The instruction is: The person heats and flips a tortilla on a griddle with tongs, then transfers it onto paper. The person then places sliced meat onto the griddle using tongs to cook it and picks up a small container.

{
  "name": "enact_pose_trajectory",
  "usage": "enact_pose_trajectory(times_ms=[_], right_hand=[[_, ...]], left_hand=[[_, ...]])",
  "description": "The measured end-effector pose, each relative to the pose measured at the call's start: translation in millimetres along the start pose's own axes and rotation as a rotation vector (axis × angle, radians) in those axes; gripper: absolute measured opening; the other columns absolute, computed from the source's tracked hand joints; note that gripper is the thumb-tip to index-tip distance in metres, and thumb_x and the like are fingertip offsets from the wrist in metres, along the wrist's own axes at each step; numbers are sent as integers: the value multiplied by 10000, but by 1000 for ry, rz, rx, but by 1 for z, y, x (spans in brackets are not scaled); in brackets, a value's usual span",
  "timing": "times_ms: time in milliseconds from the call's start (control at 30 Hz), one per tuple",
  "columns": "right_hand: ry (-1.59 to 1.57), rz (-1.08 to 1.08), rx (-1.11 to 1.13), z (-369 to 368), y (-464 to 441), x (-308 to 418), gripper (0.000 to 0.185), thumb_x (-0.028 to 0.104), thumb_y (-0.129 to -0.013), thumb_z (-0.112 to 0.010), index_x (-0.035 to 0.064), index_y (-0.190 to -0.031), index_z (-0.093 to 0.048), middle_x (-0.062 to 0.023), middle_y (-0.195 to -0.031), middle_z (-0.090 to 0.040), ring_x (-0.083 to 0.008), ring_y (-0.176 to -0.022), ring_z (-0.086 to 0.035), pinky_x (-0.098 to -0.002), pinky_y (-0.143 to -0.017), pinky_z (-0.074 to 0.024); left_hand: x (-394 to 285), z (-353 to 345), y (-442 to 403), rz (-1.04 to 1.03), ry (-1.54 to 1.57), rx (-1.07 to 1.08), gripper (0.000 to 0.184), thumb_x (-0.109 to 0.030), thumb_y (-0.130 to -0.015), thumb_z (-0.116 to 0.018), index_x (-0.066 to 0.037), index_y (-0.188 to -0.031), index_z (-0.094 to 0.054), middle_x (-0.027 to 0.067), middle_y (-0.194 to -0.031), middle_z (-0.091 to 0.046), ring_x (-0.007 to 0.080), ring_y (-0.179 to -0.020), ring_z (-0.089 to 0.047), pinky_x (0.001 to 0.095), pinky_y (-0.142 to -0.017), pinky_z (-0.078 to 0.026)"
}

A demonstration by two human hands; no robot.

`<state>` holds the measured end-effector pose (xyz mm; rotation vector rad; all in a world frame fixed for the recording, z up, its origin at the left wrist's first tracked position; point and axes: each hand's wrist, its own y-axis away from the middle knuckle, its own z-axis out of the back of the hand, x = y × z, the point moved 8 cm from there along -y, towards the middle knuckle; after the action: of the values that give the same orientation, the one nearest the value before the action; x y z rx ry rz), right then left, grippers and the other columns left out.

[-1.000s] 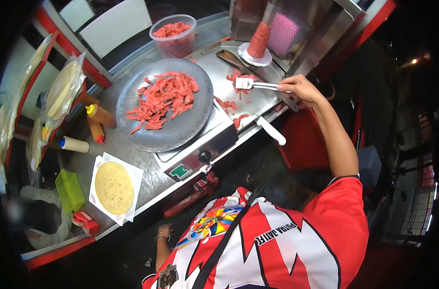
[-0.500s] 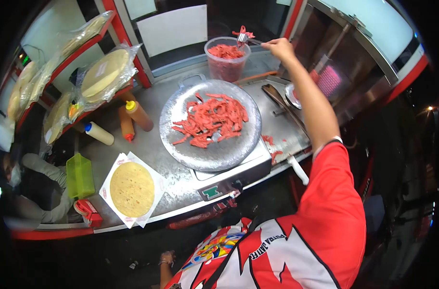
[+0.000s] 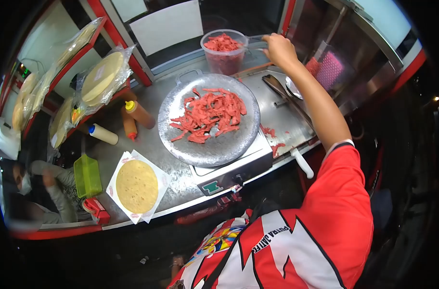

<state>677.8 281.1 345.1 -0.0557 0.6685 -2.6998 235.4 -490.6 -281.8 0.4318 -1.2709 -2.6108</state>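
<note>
My right hand (image 3: 280,49) reaches out beside a clear plastic tub (image 3: 225,60) of red meat strips (image 3: 223,42). Its fingers hold the thin metal handle of tongs (image 3: 256,38), whose tips I cannot make out at the tub. In front of the tub, a pile of red meat strips (image 3: 213,114) lies on a round metal griddle plate (image 3: 181,153). My left hand (image 3: 177,262) hangs low below the counter, dim and blurred, near my shirt. A round flatbread (image 3: 137,186) rests on white paper (image 3: 157,179) left of the griddle.
Sauce bottles (image 3: 140,114) stand or lie left of the griddle. A green plastic bin (image 3: 87,177) sits at the left. Packed flatbreads (image 3: 103,79) fill the shelves. A knife with a white handle (image 3: 302,164) juts over the counter edge. A person (image 3: 56,188) sits beyond the left end.
The tongs, which held meat up above the tub, have come down beside its rim, and that raised meat no longer shows. The view has shifted slightly. My left hand shows less.
</note>
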Motion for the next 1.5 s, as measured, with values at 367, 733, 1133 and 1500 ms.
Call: enact_pose_trajectory(times_ms=[367, 733, 1133, 1500], right_hand=[[-28, 518, 424, 37, 269, 37, 253, 76, -857, -661, 36, -1091, -748, -129, -981, -658, -326, -903, -722, -441, -757, -599], [-106, 408, 260, 53, 311, 7, 74, 31, -822, -665, -35, -843, -689, -188, -943, -682, -332, -841, -737, -465, -711, -621], [-105, 308, 553, 58, 301, -18, 156, 94, -840, -706, -38, -914, -744, -221, -934, -701, -383, -845, -749, -483, -768, -623], [-646, -87, 1161, -55, 274, -127, 494, 456, -944, -750, -34, -892, -790, -93, -663, -683, -167, -554, -597, -373, -545, -482]], left_hand=[[-39, 107, -46, -128, -137, -41, 288, -142, -963, -612, -124, -1222, -736, 116, -1045, -786, 273, -850, -773, 401, -719, -620], [-102, 105, -51, 247, 657, -74, 233, -252, -972, -625, -69, -1016, -761, 109, -849, -752, 229, -697, -705, 393, -655, -548], [-109, 62, -40, 50, 180, -29, 180, -250, -936, -632, -119, -947, -754, 137, -922, -770, 301, -800, -750, 441, -705, -581], [-122, 63, -50, -174, -13, -143, 196, -244, -953, -611, -102, -925, -744, 134, -877, -754, 301, -760, -739, 458, -686, -576]])
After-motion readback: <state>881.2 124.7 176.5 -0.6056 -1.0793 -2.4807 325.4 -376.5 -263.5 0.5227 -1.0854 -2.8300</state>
